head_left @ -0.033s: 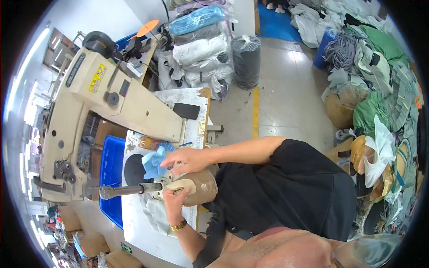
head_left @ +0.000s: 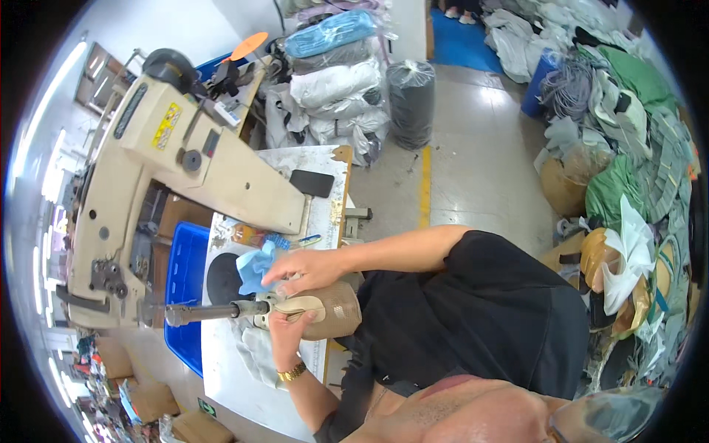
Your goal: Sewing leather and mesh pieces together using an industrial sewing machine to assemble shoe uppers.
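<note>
A tan shoe upper [head_left: 334,310] is slipped over the end of a horizontal metal arm [head_left: 207,312] that sticks out from a large beige sewing machine [head_left: 170,177]. My left hand [head_left: 284,325], with a gold watch on its wrist, grips the upper from below at its front end. My right hand [head_left: 306,267] lies on top of the upper, fingers curled over it and pointing toward the machine. A crumpled blue cloth [head_left: 255,267] lies just past my right fingertips, beside a round black pad [head_left: 221,279].
The white worktable [head_left: 325,214] carries a black phone [head_left: 312,183] and small items. A blue bin [head_left: 185,288] sits under the machine. Stuffed bags [head_left: 332,81] and a black sack [head_left: 410,103] stand behind the table. Heaps of material [head_left: 628,148] fill the right side beyond a grey floor.
</note>
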Tool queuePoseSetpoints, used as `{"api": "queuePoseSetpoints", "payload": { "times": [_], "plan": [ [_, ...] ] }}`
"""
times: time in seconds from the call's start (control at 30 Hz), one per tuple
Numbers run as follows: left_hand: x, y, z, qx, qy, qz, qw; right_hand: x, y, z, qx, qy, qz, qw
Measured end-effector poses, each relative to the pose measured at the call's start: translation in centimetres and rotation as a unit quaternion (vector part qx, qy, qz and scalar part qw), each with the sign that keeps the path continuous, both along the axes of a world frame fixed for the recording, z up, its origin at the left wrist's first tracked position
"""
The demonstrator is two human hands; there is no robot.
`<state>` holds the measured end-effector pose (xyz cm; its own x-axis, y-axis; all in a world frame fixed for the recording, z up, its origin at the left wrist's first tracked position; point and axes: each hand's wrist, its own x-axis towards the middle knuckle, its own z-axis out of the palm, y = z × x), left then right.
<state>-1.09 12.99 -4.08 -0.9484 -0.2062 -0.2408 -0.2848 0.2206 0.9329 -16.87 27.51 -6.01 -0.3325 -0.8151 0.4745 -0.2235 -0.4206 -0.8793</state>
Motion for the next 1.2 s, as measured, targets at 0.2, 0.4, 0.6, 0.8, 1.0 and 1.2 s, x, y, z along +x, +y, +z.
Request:
{"api": "queuePoseSetpoints", "payload": {
  "times": [0.2,0.4,0.6,0.8,1.0,1.2],
  "plan": [
    [0.1,-3.3,2.8,-0.290,0.161,-0.239,0.913,0.3,-5.7,0.3,0.083,-0.018,0.225,0.971],
    [2.9,-4.8,9.6,-0.163,-0.032,-0.154,0.974,-1.5,-8.5,4.5,0.057,0.162,0.249,0.953],
    [3.2,-9.7,13.9,-0.183,-0.027,-0.086,0.979,-2.6,-15.0,10.0,0.101,0.154,0.284,0.941],
    [1.5,-12.5,16.9,-0.269,-0.064,-0.053,0.960,-4.0,-20.0,9.8,0.046,0.098,0.287,0.952],
    [1.9,-14.5,17.2,-0.273,-0.105,-0.028,0.956,-3.3,-21.7,8.6,0.031,0.001,0.249,0.968],
    [2.2,-15.9,17.0,-0.264,-0.065,0.022,0.962,-2.8,-23.5,7.9,0.055,-0.040,0.212,0.975]
  ]
}}
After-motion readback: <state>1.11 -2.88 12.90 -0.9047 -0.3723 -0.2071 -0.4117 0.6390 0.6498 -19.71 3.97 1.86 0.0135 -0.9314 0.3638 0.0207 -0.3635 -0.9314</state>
